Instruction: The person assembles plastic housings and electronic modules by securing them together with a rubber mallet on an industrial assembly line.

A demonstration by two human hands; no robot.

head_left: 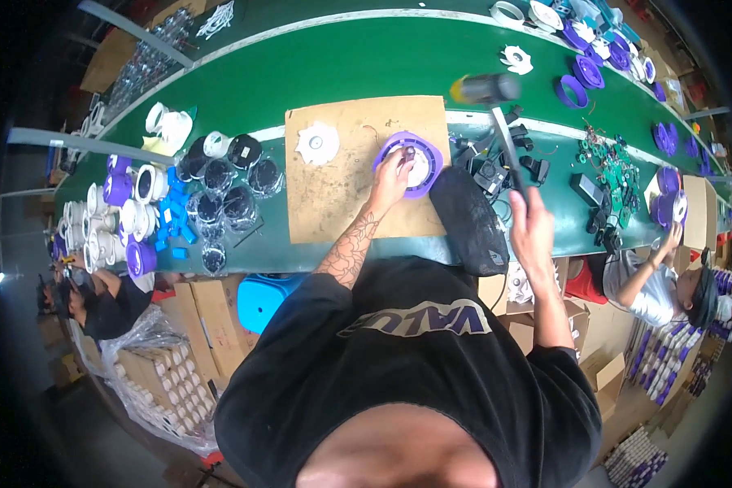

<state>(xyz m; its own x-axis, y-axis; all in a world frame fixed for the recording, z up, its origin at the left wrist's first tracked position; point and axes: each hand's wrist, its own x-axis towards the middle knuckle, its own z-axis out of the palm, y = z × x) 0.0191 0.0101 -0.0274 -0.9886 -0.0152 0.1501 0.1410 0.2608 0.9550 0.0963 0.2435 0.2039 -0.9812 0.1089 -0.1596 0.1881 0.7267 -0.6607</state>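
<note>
My right hand (533, 228) grips the black handle of a mallet (506, 138), raised above the bench. Its dark head with a yellow face is smeared by motion. On a cardboard sheet (333, 207), a purple round housing (416, 193) lies with a pale centre. My left hand (392, 180) reaches over that housing with fingers closed at its middle. Something small and dark shows at the fingertips; the fingers hide most of it. Left of the housing, a white fan wheel (317, 143) rests on the cardboard. A black cloth-like bundle (468, 220) lies to its right.
Black round parts in clear wrap (218, 175) and blue blocks (173, 215) sit left on the green bench (256, 69). Black adapters (490, 175) and green circuit boards (622, 183) lie right. A co-worker (655, 285) works at far right, others at far left.
</note>
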